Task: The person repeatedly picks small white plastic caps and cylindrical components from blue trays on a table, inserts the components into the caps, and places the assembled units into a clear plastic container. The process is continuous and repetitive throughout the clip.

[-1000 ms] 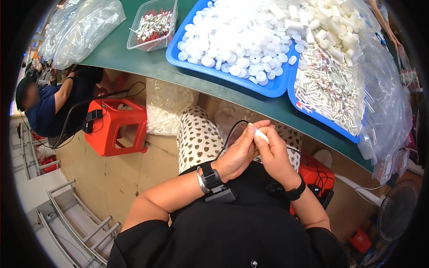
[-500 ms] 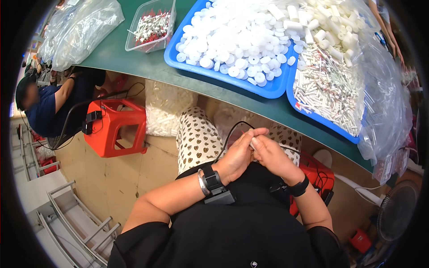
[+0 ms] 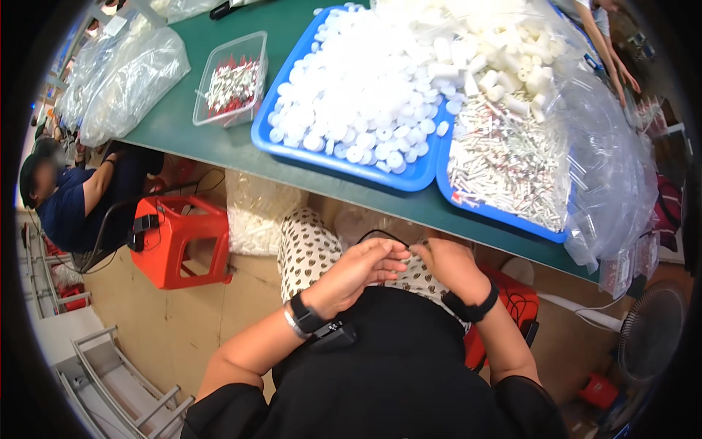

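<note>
Over my lap my two hands face each other, a small gap between their fingertips. My left hand (image 3: 358, 272) has its thumb and forefinger drawn together, the other fingers loosely curled beneath. My right hand (image 3: 452, 265) is closed, thumb against bent fingers. Anything held in either pinch is too small to make out. Beyond them on the table lies a blue tray (image 3: 329, 167) heaped with white plastic discs (image 3: 351, 110). To its right, a second blue tray (image 3: 504, 223) carries many thin white pieces with reddish bits (image 3: 504, 164) and thicker white cylinders (image 3: 504, 80).
A clear tub (image 3: 208, 121) of small white and red pieces stands left on the green table (image 3: 212, 150). Clear plastic bags (image 3: 135, 88) lie at the far left. On the floor are a red stool (image 3: 179, 249) and a fan (image 3: 653, 329). A seated person (image 3: 69, 197) is at left.
My hands, pressed together before, have come apart, the right moving right and the left moving left. The trays and table edge sit lower and further left in view.
</note>
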Demonstrator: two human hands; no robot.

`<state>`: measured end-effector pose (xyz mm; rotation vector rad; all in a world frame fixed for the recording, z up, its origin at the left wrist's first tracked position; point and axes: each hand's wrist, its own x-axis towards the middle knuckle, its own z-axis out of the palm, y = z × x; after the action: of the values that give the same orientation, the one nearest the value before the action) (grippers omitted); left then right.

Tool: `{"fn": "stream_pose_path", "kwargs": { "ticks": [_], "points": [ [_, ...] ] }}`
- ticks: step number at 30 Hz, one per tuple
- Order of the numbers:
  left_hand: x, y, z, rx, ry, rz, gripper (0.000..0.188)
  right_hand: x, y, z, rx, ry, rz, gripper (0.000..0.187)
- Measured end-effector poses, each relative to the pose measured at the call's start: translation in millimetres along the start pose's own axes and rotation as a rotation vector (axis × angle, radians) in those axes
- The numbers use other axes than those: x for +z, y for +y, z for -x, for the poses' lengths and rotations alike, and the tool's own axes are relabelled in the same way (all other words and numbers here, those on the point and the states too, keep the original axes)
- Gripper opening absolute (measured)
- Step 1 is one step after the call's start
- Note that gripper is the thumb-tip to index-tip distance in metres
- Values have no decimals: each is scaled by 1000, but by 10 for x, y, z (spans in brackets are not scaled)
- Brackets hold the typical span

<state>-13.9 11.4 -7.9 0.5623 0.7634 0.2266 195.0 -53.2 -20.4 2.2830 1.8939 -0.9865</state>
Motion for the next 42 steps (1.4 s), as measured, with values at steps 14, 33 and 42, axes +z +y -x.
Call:
{"fn": "stream_pose_path", "kwargs": {
  "ticks": [14, 33, 42],
  "points": [
    [388, 1147, -461, 1280, 383, -1386, 29, -1266, 49, -109, -202, 906, 331, 5],
    [367, 1174, -695, 1314, 363, -1151, 12, -1074, 44, 147, -187, 901, -651, 14],
    [440, 786, -183, 491, -78, 84, 13, -1030, -332, 359, -486, 863, -298, 10]
  ]
}}
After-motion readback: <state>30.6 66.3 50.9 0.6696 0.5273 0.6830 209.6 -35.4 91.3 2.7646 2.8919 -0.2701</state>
